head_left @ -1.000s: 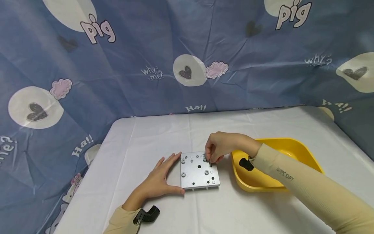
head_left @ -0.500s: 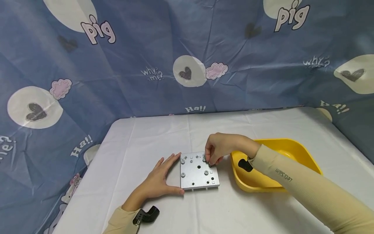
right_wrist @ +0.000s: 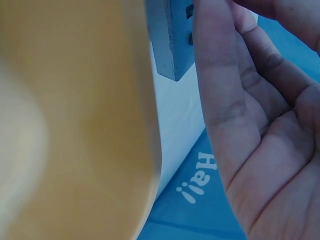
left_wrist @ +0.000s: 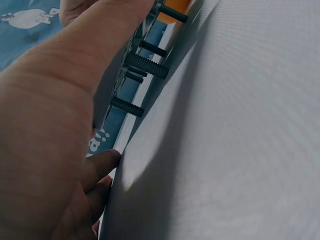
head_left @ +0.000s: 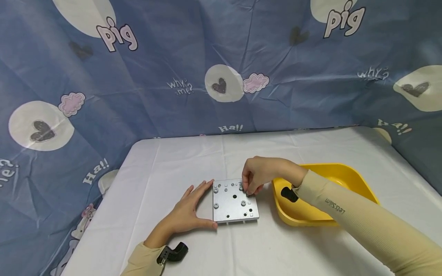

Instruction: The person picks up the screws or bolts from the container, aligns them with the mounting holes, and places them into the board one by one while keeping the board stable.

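Note:
A silver metal plate point(head_left: 226, 211) with several socket-head screws and dark holes lies on the table, slightly raised. Underneath it, threaded screw shanks point(left_wrist: 147, 65) stick out in the left wrist view. My left hand point(head_left: 188, 212) lies spread along the plate's left side, index fingertip at the upper corner and thumb at the lower one. At the plate's upper right, my right hand point(head_left: 260, 172) pinches a small dark screw point(head_left: 247, 194) over a hole; fingers hide most of it. The right wrist view shows curled fingers point(right_wrist: 260, 120) beside the plate's edge point(right_wrist: 175, 55).
A yellow plastic bin point(head_left: 328, 166) stands right of the plate, under my right forearm; its wall point(right_wrist: 75, 125) fills the left of the right wrist view. White cloth point(head_left: 172, 157) covers the table. A blue printed curtain point(head_left: 155, 103) hangs behind.
The screw in my right fingers has gone lower; less of its dark shank shows above the plate. My left hand stays still at the plate's side.

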Demonstrator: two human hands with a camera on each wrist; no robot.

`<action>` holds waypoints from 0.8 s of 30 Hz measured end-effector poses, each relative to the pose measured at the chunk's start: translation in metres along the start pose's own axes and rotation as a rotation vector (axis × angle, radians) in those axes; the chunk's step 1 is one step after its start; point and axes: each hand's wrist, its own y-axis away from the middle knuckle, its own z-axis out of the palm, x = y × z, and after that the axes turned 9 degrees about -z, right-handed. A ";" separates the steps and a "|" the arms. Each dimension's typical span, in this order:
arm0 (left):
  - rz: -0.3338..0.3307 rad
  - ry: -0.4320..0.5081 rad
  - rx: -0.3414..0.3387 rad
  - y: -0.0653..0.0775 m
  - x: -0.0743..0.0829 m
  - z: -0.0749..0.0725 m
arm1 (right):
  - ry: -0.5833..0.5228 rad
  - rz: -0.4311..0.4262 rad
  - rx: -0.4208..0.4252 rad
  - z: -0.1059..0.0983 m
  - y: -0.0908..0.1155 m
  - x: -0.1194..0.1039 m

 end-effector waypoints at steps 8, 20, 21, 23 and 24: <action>0.007 -0.001 -0.007 0.000 0.001 0.001 | -0.007 0.027 -0.007 0.001 0.004 -0.002; -0.001 0.004 -0.011 -0.001 0.001 0.000 | -0.016 0.016 0.047 -0.011 0.022 0.002; -0.003 0.004 -0.011 -0.001 0.001 0.000 | -0.012 0.012 0.053 -0.012 0.024 0.004; -0.004 0.002 -0.011 0.000 0.000 0.000 | -0.013 0.007 0.063 -0.013 0.028 0.007; -0.004 0.001 -0.009 0.000 0.000 0.000 | -0.017 0.004 0.066 -0.013 0.029 0.008</action>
